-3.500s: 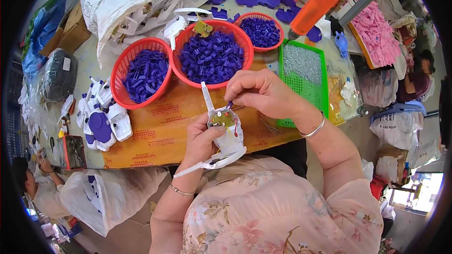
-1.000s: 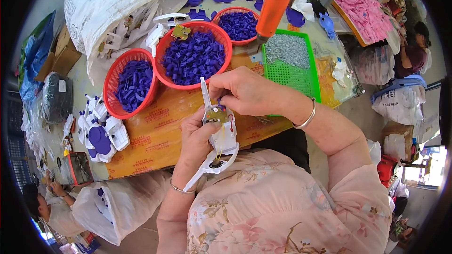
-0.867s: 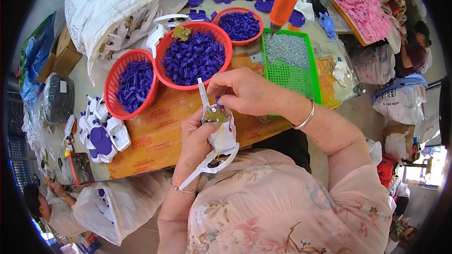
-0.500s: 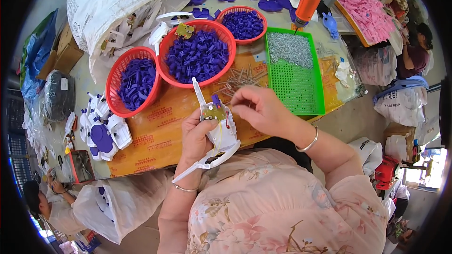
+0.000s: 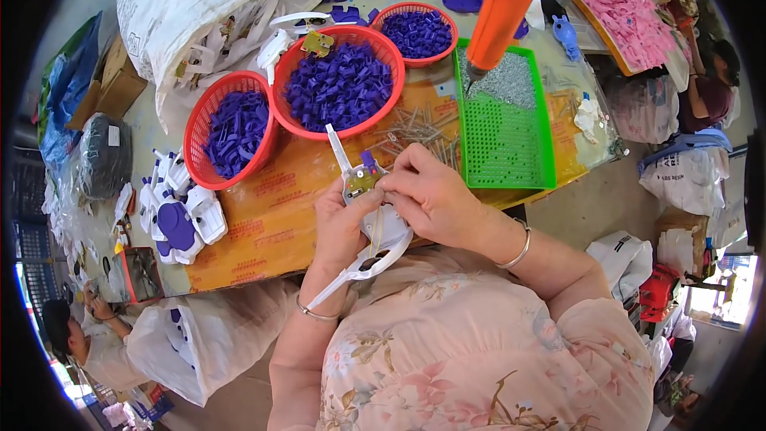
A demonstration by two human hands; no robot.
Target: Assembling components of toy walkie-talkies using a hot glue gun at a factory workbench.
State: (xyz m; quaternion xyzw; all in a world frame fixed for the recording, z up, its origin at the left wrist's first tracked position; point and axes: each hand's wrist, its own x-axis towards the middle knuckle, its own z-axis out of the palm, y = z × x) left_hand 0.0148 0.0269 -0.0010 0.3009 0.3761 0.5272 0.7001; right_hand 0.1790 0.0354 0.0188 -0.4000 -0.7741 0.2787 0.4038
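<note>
My left hand (image 5: 338, 219) is closed around a white plastic housing (image 5: 386, 230) with long thin arms, its thumb near the lower edge of a small circuit board (image 5: 363, 180) set in it. A small purple plastic part (image 5: 369, 161) stands at the board's upper end, and thin yellow wires run down the housing. At the board's right side my right hand (image 5: 435, 198) pinches with thumb and fingers; whatever is between them is hidden. An orange electric screwdriver (image 5: 511, 8) hangs tip down over a green tray (image 5: 549, 144) of small silvery screws (image 5: 511, 84).
Red baskets (image 5: 397, 72) of purple parts stand at the back, beside a white sack (image 5: 199, 12). Thin metal pieces (image 5: 415, 132) lie behind my hands. White-and-purple assemblies (image 5: 177, 223) are piled at left. People work at the far left (image 5: 76, 331) and far right (image 5: 714, 88).
My right hand has moved left and closed its fingers at the board's side, where it was apart from the housing before. The screwdriver appears larger and lower in view.
</note>
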